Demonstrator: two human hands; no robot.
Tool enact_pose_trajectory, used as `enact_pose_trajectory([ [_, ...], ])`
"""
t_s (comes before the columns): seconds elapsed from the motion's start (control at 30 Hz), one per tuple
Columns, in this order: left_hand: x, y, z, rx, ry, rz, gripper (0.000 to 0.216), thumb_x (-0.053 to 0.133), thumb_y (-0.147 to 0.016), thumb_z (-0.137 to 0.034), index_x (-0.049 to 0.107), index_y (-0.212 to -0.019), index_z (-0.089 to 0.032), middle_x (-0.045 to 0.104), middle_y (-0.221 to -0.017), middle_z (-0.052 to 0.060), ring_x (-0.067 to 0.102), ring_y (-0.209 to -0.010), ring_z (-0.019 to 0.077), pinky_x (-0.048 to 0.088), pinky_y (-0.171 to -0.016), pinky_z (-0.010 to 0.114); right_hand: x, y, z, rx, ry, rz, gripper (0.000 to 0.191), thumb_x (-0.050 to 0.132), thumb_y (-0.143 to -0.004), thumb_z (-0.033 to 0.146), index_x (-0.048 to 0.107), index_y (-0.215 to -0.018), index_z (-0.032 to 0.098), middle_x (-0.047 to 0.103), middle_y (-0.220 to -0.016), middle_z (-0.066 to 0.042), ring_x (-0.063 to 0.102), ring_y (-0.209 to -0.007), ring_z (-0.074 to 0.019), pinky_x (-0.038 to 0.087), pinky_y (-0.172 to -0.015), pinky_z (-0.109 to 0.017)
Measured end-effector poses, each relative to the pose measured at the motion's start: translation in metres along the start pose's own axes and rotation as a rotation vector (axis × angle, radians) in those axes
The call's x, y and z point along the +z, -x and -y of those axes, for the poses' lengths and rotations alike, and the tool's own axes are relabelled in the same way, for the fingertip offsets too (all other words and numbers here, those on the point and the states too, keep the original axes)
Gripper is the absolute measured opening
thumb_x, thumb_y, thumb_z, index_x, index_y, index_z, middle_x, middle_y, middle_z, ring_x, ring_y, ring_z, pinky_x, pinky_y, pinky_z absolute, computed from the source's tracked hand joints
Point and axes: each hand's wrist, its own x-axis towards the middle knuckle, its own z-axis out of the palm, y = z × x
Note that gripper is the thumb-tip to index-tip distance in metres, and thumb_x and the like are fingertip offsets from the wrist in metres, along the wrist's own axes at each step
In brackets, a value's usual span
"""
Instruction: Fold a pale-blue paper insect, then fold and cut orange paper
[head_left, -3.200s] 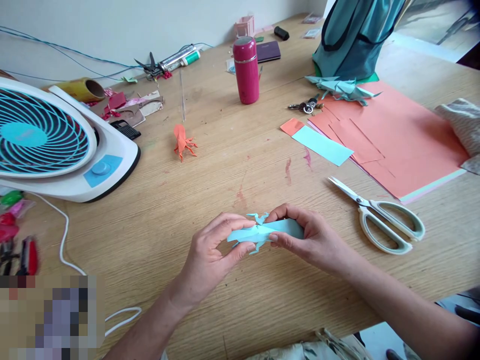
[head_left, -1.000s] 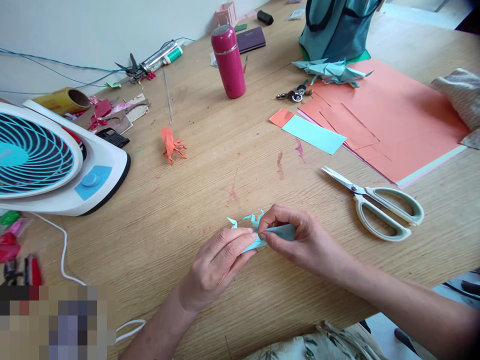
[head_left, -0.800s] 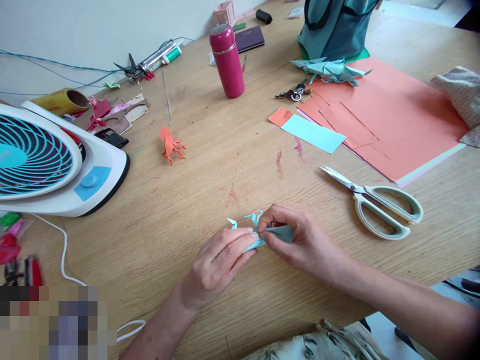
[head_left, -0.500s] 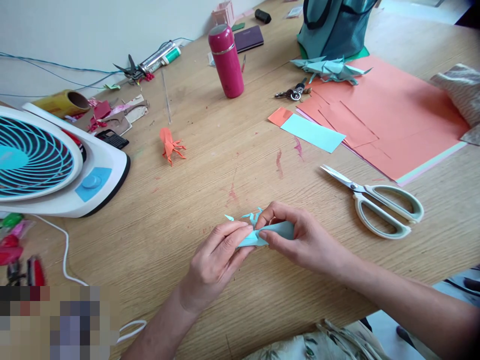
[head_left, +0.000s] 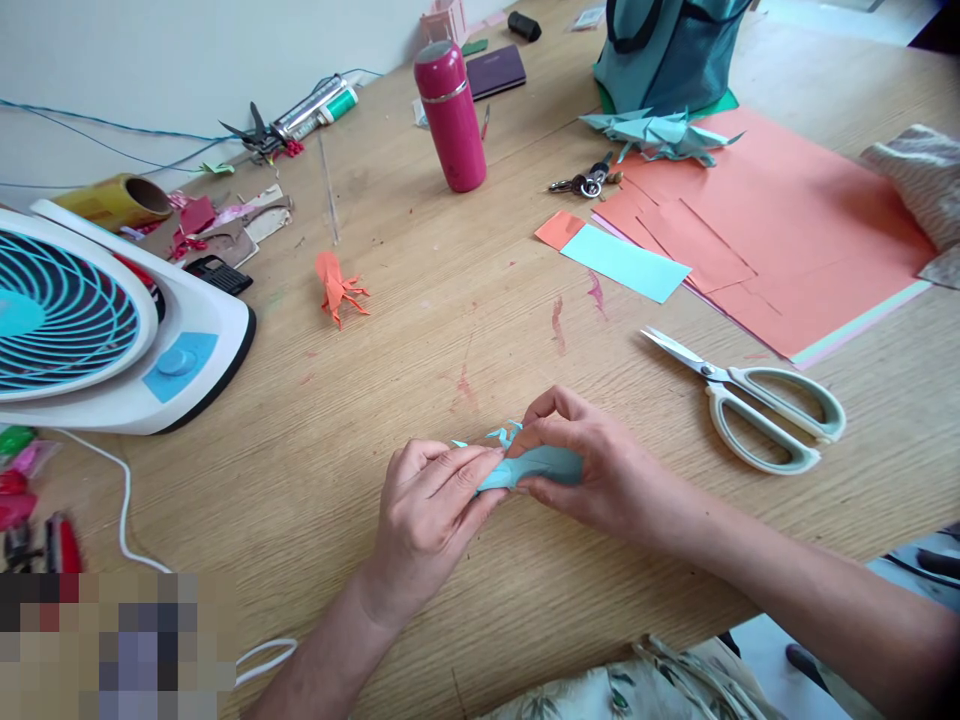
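Scissors [head_left: 721,376]: lie on the table [head_left: 390,350], blades angled away to the left.
Blue folded paper [head_left: 544,463]: is held up left of the scissors, small bent points showing on its far side.
Left hand [head_left: 435,500]: grip closed on the paper's left end, farther from the scissors.
Right hand [head_left: 592,465]: grip holds the paper's right part between thumb and fingers, nearer the scissors.
Orange paper figure [head_left: 328,270]: stands well left of the scissors and beyond.
Blue strip [head_left: 626,262]: lies just beyond the scissors' tips.
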Motion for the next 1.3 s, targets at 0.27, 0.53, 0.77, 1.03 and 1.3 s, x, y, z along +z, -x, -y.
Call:
enact_pose_trajectory([
  [0.27,0.014,0.013,0.0,-0.115,0.186,0.021,0.035,0.07,-0.087,-0.014,0.061,-0.121,-0.016,0.072,-0.109,0.008,0.062,-0.101,0.0188,0.052,-0.093,0.033,0.006,0.002,-0.001,-0.001,0.246,0.079,0.014,0.065,-0.088,0.019,0.068,-0.102,0.021,0.061,-0.107,-0.007,0.063,-0.084,-0.0173,0.05,-0.071,-0.03],
  [0.53,0.012,0.014,0.001,-0.207,0.277,0.028,0.037,0.066,-0.089,-0.009,0.06,-0.124,-0.017,0.067,-0.116,0.007,0.064,-0.11,0.0152,0.051,-0.1,0.025,0.009,0.0,-0.001,0.034,0.174,0.073,0.017,0.063,-0.089,0.015,0.064,-0.106,0.019,0.06,-0.103,-0.008,0.06,-0.085,-0.0175,0.049,-0.073,-0.031],
  [0.77,0.015,0.015,0.002,-0.255,0.336,0.02,0.03,0.069,-0.087,-0.011,0.063,-0.116,-0.019,0.068,-0.111,0.005,0.066,-0.105,0.013,0.052,-0.096,0.022,0.009,-0.001,0.0,0.089,0.123,0.071,0.018,0.065,-0.088,0.013,0.065,-0.105,0.02,0.059,-0.101,-0.007,0.06,-0.086,-0.0181,0.05,-0.075,-0.032],
  [1.03,0.014,0.013,0.001,-0.285,0.358,0.012,0.028,0.07,-0.087,-0.012,0.064,-0.113,-0.021,0.069,-0.108,0.006,0.066,-0.102,0.0155,0.055,-0.092,0.027,0.01,-0.002,-0.002,0.041,0.098,0.077,0.028,0.062,-0.086,0.006,0.062,-0.11,0.021,0.057,-0.103,-0.007,0.059,-0.089,-0.0182,0.051,-0.076,-0.032],
  [1.3,0.013,0.012,0.002,-0.194,0.189,0.05,0.03,0.071,-0.086,-0.013,0.066,-0.115,-0.02,0.072,-0.106,0.006,0.063,-0.097,0.0197,0.052,-0.09,0.035,0.011,-0.002,-0.003,0.009,0.129,0.091,0.022,0.061,-0.089,0.009,0.062,-0.108,0.02,0.057,-0.102,-0.008,0.059,-0.089,-0.0198,0.054,-0.077,-0.034],
])
